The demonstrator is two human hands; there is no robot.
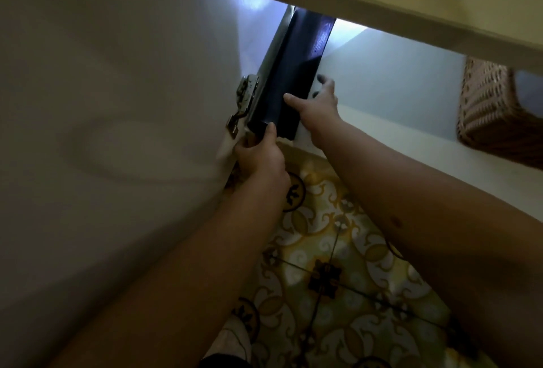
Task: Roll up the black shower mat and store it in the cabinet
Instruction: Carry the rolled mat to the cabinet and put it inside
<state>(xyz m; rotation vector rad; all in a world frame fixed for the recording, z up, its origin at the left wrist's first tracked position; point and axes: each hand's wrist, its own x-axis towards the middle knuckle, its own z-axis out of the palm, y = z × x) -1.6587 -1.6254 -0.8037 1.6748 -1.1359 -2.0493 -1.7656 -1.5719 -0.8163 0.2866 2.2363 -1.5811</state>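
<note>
The rolled black shower mat (289, 73) lies lengthwise on the white cabinet shelf (382, 94), tight against the cabinet's left side by the metal hinge (245, 97). Its far end runs back under the countertop. My left hand (260, 156) grips the roll's near end, thumb on top. My right hand (318, 103) rests on the roll's right side near that end, thumb on the mat and fingers spread onto the shelf.
The open white cabinet door (102, 132) fills the left half of the view. A beige countertop edge (352, 6) overhangs the shelf. A wicker basket (496, 115) sits on the shelf at right. Patterned yellow floor tiles (323, 264) lie below my arms.
</note>
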